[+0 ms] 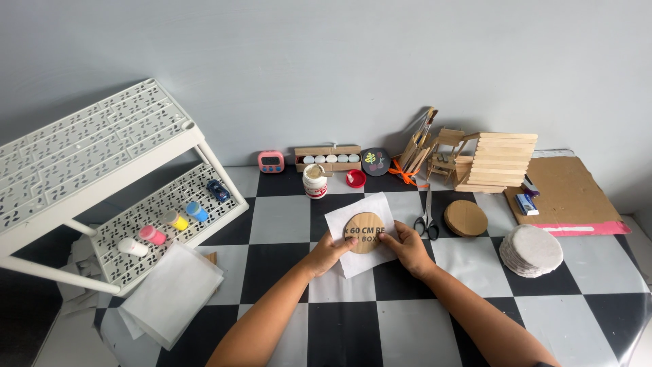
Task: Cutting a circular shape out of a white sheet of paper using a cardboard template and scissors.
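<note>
I'm looking straight down at the checkered table (285, 217), and both hands are on the work: my left hand (329, 253) has its fingers spread and pressing flat on the left edge of the cardboard disc (365, 232), and my right hand (409, 246) mirrors it, fingers laid along the disc's right and lower edge. Neither hand pinches anything; they press down. The disc sits near the middle of a white paper sheet (343, 219), which lies on the table just in front of the open white glue jar (314, 181) and its red lid (355, 179). As I read it, this is the seating step, the disc being pressed and centred on the paper. Scissors (426, 219) lie just right of the sheet, a stack of bare cardboard discs (466, 217) beyond them, and a pile of white-covered discs (532, 250) further right. My judgement: the next move calls for even pressure and a steady disc, since any sliding would put it off centre on the sheet.
</note>
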